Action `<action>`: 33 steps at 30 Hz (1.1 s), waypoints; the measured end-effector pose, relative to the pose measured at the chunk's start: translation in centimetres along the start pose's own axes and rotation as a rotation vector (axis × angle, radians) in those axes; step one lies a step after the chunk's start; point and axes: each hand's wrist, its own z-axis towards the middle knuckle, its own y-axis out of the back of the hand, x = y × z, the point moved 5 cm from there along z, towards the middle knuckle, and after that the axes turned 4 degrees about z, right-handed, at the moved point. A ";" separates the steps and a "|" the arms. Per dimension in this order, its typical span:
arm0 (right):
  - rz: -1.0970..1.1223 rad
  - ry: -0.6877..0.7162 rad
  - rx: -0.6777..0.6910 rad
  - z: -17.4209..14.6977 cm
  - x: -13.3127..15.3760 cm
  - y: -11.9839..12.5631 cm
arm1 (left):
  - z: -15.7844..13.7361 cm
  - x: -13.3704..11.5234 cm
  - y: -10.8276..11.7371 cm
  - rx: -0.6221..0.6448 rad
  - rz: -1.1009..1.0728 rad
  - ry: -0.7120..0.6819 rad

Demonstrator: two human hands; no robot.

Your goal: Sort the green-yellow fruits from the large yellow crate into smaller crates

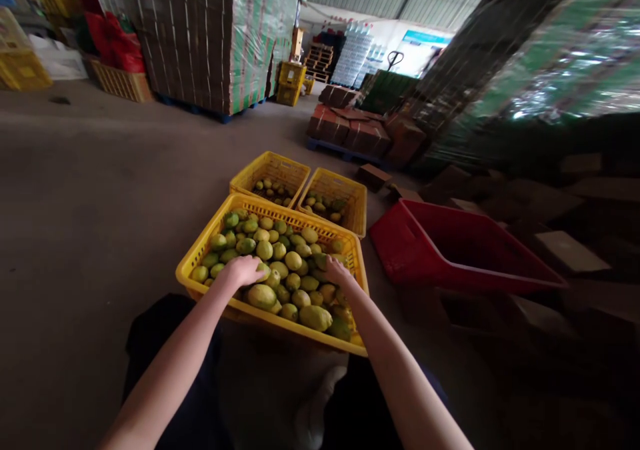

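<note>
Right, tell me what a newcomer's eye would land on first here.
First, the big yellow crate at the centre, full of green and yellow fruit, with the left hand and right hand both on the fruit. Next, the bright red tub to its right. Then the tall wrapped stack at the upper left.

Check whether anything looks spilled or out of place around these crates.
Loose boxes lie jumbled beside the red bin, unlike the bundles stacked on the blue pallet. The fruit sits inside the yellow crates; I see none spilled.
</note>
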 end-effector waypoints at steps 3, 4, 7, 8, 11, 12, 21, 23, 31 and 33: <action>-0.079 -0.010 -0.063 0.9 -0.4 -0.9 | 0.6 0.2 0.2 -0.026 -0.069 0.009; -0.103 -0.010 -0.083 1.0 -0.5 -1.2 | 0.7 0.2 0.2 -0.027 -0.101 0.009; -0.165 0.009 -0.138 0.5 -0.5 -2.1 | 0.9 0.0 0.6 -0.025 -0.188 -0.001; -0.180 0.023 -0.151 0.1 -0.4 -2.3 | 0.8 -0.3 0.8 -0.024 -0.193 -0.006; -0.186 0.072 -0.169 -1.0 0.0 -2.4 | 0.3 -1.5 1.6 0.009 -0.061 -0.012; -0.175 0.084 -0.173 -1.4 0.1 -2.3 | 0.0 -2.0 1.7 0.039 0.016 -0.014; 0.253 0.217 -0.095 -6.4 5.4 0.2 | -1.0 -4.6 2.6 -0.107 0.094 -0.015; 0.473 0.316 -0.014 -9.1 8.2 0.9 | -1.0 -5.1 3.0 -0.192 -0.230 -0.017; 0.289 0.689 -0.061 -16.2 14.8 -0.5 | -1.9 -7.8 -2.2 0.319 -1.773 0.324; 0.352 0.632 -0.061 -14.9 13.5 -1.1 | -2.2 -7.2 -2.6 0.264 -1.944 0.458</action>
